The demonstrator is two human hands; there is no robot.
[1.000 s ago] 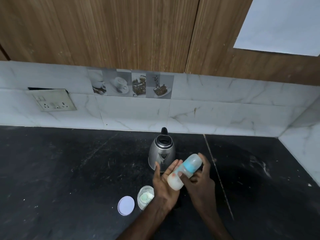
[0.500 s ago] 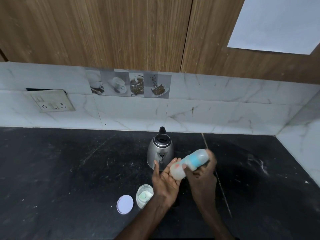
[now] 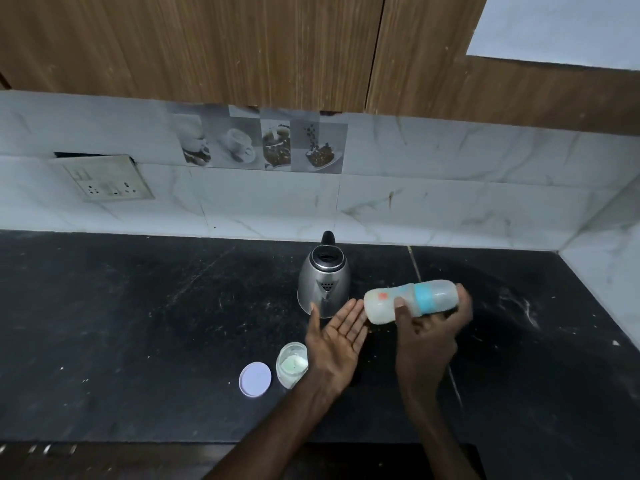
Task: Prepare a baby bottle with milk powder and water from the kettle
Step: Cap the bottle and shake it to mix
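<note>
You have one bottle [image 3: 410,301] in your right hand [image 3: 427,337]. Your thumb lies across its front and your fingers curl around the far side. The bottle lies almost flat above the black counter [image 3: 138,323], with its blue ring to the right. Your left hand [image 3: 337,336] is flat with the palm up and holds nothing. Its fingertips are just beside the bottle's left end. One steel kettle [image 3: 323,284] stands behind them. Near your left wrist stand one small open jar [image 3: 292,364] and, on its left, one round white lid [image 3: 255,379].
</note>
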